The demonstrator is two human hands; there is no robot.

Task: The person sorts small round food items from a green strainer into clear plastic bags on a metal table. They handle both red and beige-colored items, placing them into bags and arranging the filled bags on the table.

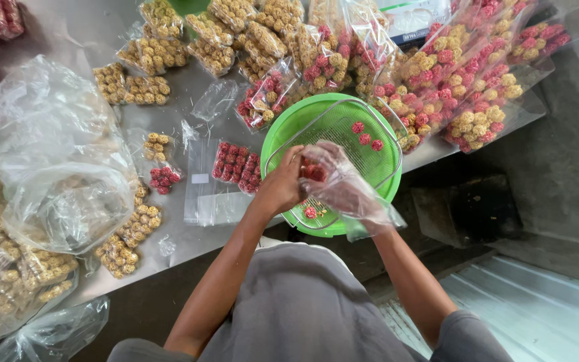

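The left hand, bare, and the right hand, covered by a loose clear plastic glove, are positioned together over the near half of a green basket. A small clear bag of red balls is gripped between them; the fingers of both hands are curled narrowly around it. Three loose red balls are located on the basket's far side. A filled flat packet of red balls is placed just left of the basket on the metal table. Large crumpled plastic bags are seen further left. Packets of yellow and red balls are stacked beyond the basket.
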